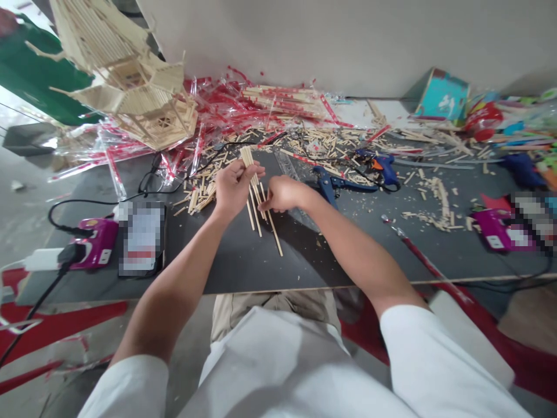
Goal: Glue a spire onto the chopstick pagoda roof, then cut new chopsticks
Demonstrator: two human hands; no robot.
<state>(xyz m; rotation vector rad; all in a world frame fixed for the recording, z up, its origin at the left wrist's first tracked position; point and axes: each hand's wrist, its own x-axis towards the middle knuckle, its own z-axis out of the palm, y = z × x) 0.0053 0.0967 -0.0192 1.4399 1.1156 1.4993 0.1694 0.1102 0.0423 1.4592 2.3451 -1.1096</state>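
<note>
My left hand (pixel 232 188) is closed round a bundle of thin wooden sticks (pixel 248 158), whose ends stick up past my fingers. My right hand (pixel 281 193) is curled beside it, fingers pinched on the lower part of the sticks (pixel 273 227), which fan down onto the dark tabletop (pixel 243 261). Both hands are close together over the middle of the table.
A wooden stick model house (pixel 130 75) stands at the back left. Loose stick offcuts (pixel 331 142) and red-and-clear wrappers (pixel 226 101) litter the back. A blue glue gun (pixel 383 168), blue cutters (pixel 331 183), a phone (pixel 141 238) and a purple device (pixel 93 241) lie around.
</note>
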